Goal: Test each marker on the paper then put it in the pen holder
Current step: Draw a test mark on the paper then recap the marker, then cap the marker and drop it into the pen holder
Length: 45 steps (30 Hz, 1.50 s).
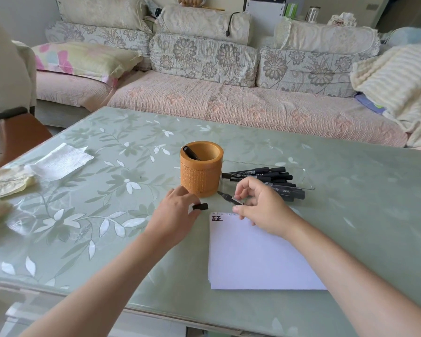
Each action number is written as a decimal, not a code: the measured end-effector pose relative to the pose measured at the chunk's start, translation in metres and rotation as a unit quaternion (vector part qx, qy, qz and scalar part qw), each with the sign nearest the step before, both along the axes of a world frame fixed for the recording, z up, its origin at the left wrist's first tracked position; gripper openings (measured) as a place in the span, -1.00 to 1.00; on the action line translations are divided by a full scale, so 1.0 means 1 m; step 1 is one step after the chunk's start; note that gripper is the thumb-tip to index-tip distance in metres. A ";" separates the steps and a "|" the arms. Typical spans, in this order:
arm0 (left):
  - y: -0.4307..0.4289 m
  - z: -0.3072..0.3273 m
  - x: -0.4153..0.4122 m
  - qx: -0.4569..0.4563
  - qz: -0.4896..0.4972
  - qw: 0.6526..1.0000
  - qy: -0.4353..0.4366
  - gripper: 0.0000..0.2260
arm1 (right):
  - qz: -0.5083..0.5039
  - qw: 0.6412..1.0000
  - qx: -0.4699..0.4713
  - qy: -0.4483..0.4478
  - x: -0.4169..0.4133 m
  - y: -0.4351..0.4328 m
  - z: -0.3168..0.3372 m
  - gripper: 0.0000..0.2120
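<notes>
Sofa-side, my green floral tabletop carries everything. My right hand pinches the uncapped black marker, which slants up and left, nib toward the foot of the bamboo pen holder. It hovers just past the top edge of the paper. My left hand pinches the cap just left of the nib. I judge the paper, below the nib, is the right hand's reach. Untested markers lie behind.

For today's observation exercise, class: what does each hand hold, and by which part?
The left hand pinches the marker cap by its end; the right hand holds the uncapped marker by its barrel, tip free.
</notes>
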<state>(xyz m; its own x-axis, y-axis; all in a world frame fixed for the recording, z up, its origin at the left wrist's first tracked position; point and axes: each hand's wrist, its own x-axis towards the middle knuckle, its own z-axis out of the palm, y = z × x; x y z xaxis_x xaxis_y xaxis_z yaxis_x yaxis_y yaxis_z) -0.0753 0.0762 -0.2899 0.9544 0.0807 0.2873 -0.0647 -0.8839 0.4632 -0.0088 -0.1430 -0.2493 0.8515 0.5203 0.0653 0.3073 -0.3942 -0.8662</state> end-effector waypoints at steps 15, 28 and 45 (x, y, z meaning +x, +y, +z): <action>-0.007 0.014 -0.006 -0.068 -0.057 0.994 -0.058 -0.87 | -0.044 0.980 -0.144 -0.134 -0.003 0.002 -0.001 -0.84; -0.005 0.029 -0.014 -0.062 -0.139 0.985 -0.086 -0.91 | 0.002 0.980 -0.100 -0.171 -0.013 0.010 -0.002 -0.90; -0.001 0.007 -0.006 -0.018 -0.087 0.996 0.023 -0.53 | -0.007 0.970 -0.174 -0.172 -0.007 0.012 0.013 -0.80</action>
<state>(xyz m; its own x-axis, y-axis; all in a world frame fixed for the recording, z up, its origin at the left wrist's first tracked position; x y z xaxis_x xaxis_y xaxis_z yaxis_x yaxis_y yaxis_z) -0.0812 0.0749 -0.2829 0.9668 -0.0778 0.2433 -0.1939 -0.8434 0.5011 -0.0153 -0.1306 -0.2358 0.8175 0.5505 0.1692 0.5468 -0.6497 -0.5281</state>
